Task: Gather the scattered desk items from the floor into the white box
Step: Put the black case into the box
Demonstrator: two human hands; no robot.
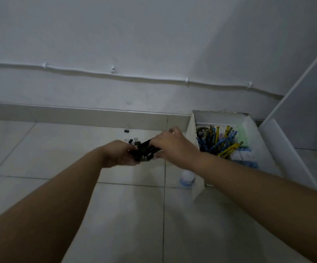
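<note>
Holding a dark bundle of clips (144,151) above the floor (116,215), the left hand (118,153) and right hand (173,145) both curl their fingers around it. Some clips may drop if the grip loosens during transfer. I count about four binder clips (133,141) on the tiles, one bottle (187,179), one white box (252,130).
</note>
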